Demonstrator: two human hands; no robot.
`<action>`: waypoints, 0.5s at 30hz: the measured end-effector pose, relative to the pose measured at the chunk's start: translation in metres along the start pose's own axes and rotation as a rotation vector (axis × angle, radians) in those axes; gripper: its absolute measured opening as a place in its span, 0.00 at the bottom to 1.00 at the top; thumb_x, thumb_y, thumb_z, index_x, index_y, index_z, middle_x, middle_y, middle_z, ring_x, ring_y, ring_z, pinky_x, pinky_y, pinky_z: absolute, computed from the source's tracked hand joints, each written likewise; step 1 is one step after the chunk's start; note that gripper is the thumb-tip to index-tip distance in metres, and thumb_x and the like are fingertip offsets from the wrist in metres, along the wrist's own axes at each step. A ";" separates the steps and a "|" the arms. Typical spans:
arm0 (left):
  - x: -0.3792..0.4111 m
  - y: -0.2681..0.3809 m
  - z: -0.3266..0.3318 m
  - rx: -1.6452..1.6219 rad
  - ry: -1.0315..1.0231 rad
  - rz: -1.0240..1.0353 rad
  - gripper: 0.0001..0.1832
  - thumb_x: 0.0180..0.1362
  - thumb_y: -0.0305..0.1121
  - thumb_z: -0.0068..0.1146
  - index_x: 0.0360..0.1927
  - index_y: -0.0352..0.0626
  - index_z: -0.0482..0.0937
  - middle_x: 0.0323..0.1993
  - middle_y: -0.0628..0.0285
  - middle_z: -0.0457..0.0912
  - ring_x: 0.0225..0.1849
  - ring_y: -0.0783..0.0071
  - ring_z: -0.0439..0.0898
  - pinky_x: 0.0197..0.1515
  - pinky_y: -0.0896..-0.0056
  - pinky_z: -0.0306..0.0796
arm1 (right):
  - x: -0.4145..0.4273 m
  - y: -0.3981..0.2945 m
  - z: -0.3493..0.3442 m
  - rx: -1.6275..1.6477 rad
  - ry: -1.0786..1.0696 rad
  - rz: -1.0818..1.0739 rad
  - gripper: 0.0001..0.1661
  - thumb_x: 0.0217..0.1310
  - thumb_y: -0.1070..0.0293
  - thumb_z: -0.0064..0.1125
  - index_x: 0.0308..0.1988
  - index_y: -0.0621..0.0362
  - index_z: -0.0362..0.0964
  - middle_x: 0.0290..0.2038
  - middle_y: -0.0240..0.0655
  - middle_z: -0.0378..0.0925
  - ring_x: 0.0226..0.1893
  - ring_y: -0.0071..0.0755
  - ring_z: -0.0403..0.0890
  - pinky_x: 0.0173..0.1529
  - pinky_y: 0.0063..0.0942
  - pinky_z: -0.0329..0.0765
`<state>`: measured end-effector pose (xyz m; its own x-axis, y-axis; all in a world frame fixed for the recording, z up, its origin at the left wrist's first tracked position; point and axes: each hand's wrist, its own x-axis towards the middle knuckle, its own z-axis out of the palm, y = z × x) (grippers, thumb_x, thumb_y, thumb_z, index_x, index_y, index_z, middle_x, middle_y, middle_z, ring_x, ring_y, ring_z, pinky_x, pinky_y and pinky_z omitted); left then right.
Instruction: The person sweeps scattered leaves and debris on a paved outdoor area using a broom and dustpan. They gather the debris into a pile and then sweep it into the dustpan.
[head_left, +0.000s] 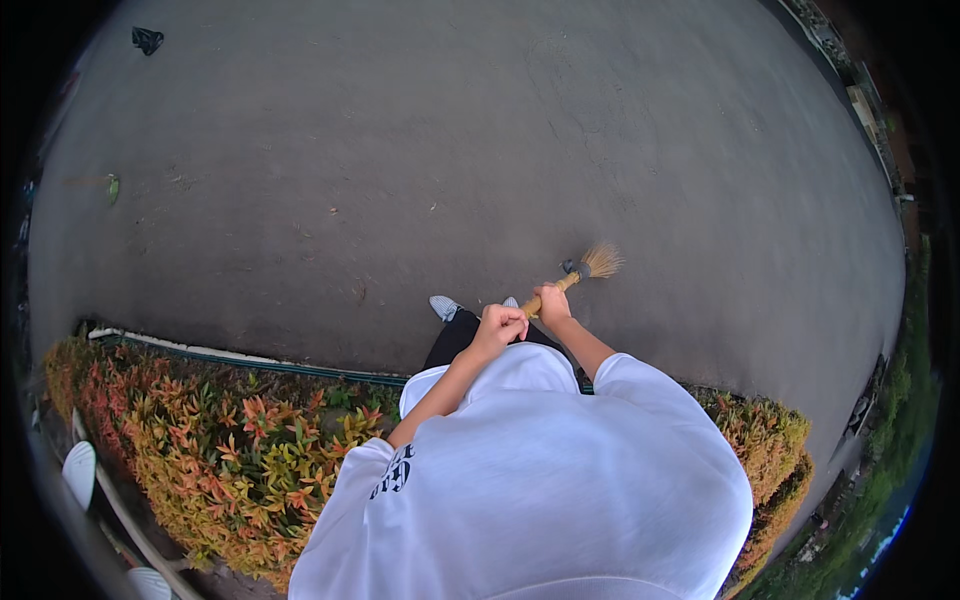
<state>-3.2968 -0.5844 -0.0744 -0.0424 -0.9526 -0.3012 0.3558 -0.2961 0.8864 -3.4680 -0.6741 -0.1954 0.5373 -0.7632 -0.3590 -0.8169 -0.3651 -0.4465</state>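
A stick broom with a thick yellowish handle (533, 306) slants up and to the right in front of my body. My right hand (553, 304) is wrapped around the handle partway along. At the near end, my left hand (501, 330) has its fingers curled around the handle, hiding its tip. Beyond my right hand is a dark grey binding (579, 268), and past it the thin tan bristles (603, 261) fan out over the grey pavement (465, 150). Whether the bristles touch the ground I cannot tell.
My striped shoes (445, 307) stand on the pavement close to a white kerb (217, 351). Behind it grows a red, orange and green hedge (217, 450). Farther off lie a black plastic bag (148, 40), a small green thing (113, 189) and scattered bits of litter (334, 211).
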 end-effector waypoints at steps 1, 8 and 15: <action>0.002 0.005 0.001 0.097 -0.013 0.020 0.13 0.51 0.27 0.52 0.13 0.37 0.73 0.07 0.73 0.65 0.12 0.88 0.58 0.17 0.78 0.49 | 0.005 -0.003 0.005 0.039 -0.007 0.012 0.09 0.41 0.75 0.63 0.30 0.57 0.77 0.34 0.45 0.77 0.40 0.50 0.78 0.44 0.42 0.77; -0.087 0.086 -0.117 0.259 0.547 0.116 0.16 0.53 0.27 0.49 0.11 0.36 0.73 0.06 0.74 0.60 0.12 0.89 0.55 0.17 0.78 0.45 | 0.069 -0.196 0.063 0.209 0.042 -0.336 0.07 0.41 0.78 0.61 0.27 0.60 0.72 0.31 0.47 0.75 0.37 0.55 0.78 0.41 0.45 0.76; -0.159 0.119 -0.141 0.241 0.976 0.432 0.16 0.54 0.25 0.50 0.11 0.34 0.72 0.06 0.74 0.59 0.12 0.90 0.54 0.17 0.78 0.45 | 0.098 -0.343 0.088 0.381 0.005 -0.753 0.07 0.45 0.73 0.62 0.26 0.61 0.71 0.31 0.45 0.75 0.37 0.52 0.78 0.40 0.44 0.76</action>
<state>-3.1165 -0.4581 0.0291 0.8379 -0.5457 -0.0028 -0.0337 -0.0570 0.9978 -3.1167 -0.5769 -0.1494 0.9085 -0.3904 0.1488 -0.1133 -0.5731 -0.8116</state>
